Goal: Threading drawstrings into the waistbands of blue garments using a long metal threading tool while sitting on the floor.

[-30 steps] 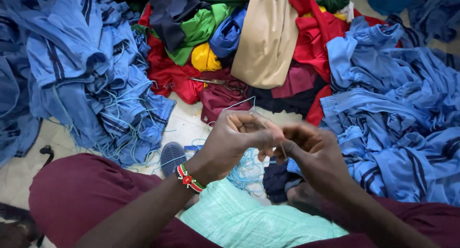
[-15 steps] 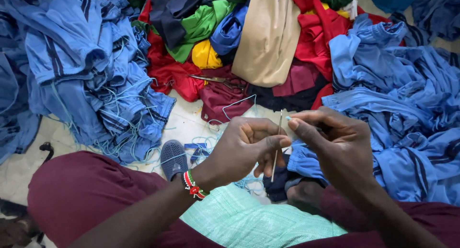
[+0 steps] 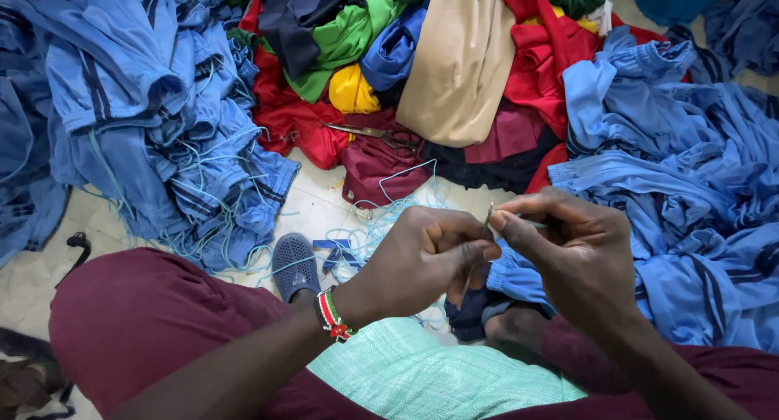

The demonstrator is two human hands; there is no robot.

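My left hand [image 3: 418, 262] and right hand [image 3: 580, 254] meet fingertip to fingertip, both pinched shut on a thin metal needle [image 3: 485, 222] above blue garment [image 3: 519, 278].

Single head view, looking steeply down, close over lap.

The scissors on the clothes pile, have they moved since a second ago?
No. The scissors lie on the same maroon cloth, beside the tan garment.

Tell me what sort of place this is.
Probably an informal tailoring or garment workshop, worked from the floor: heaps of blue garments and coloured clothes, scissors on the pile, loose cord, both hands pinching a needle-like tool.
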